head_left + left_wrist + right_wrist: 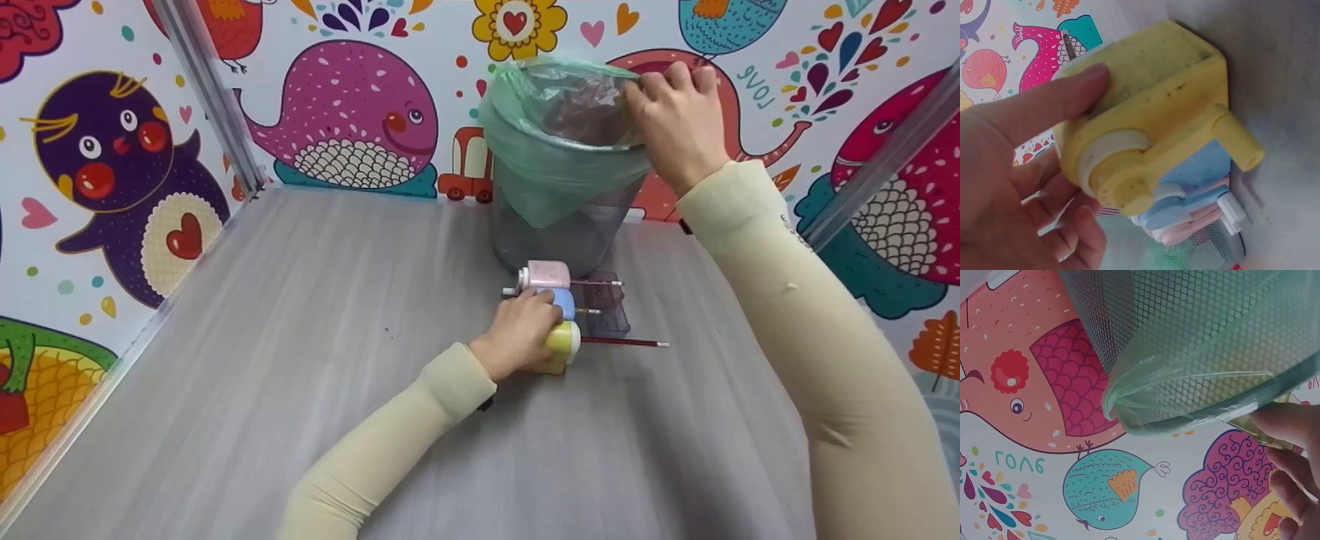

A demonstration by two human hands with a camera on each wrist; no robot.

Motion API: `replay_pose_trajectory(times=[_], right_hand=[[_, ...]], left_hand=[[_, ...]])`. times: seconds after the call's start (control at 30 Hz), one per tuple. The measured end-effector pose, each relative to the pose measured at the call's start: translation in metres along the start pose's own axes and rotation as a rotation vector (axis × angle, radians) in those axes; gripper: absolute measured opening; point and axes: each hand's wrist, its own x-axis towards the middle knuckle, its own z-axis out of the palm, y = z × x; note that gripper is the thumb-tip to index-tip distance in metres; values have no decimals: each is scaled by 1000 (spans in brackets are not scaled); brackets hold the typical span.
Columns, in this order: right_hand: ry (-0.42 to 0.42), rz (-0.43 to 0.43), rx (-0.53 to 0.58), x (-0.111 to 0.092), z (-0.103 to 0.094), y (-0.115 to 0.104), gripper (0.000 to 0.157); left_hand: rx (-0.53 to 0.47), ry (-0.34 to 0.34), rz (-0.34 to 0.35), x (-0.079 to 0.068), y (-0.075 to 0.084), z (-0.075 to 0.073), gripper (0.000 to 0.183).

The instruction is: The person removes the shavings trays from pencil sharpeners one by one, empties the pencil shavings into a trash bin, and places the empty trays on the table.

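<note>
My left hand (517, 334) grips a yellow crank pencil sharpener (1151, 90), its thumb lying along the body. A dark red pencil (626, 342) sticks out of that sharpener to the right. Beside it stand a blue sharpener (562, 301) and a pink sharpener (549, 273), each with a pencil in it. At the rim of a mesh wastebasket (562, 232) lined with a green plastic bag (540, 176), my right hand (679, 124) pinches a clear yellowish plastic tray (1269, 430). Most of that tray is hidden by the fingers and the bag.
Two see-through shavings trays, one pinkish (604, 289) and one greyish (611, 324), lie right of the sharpeners under the pencils. The wastebasket stands against the back wall panel (345, 112). A metal post (214, 97) rises at the left corner of the grey tabletop (315, 300).
</note>
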Motion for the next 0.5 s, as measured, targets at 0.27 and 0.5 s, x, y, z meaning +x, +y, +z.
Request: replay_pose_trajectory(times=[0.27, 0.5], right_hand=[[-19, 20, 22, 0, -1, 2, 45], [-14, 11, 26, 1, 1, 0, 44]], left_hand=[[-13, -13, 5, 2, 1, -1, 35], [7, -7, -10, -1, 0, 0, 36]])
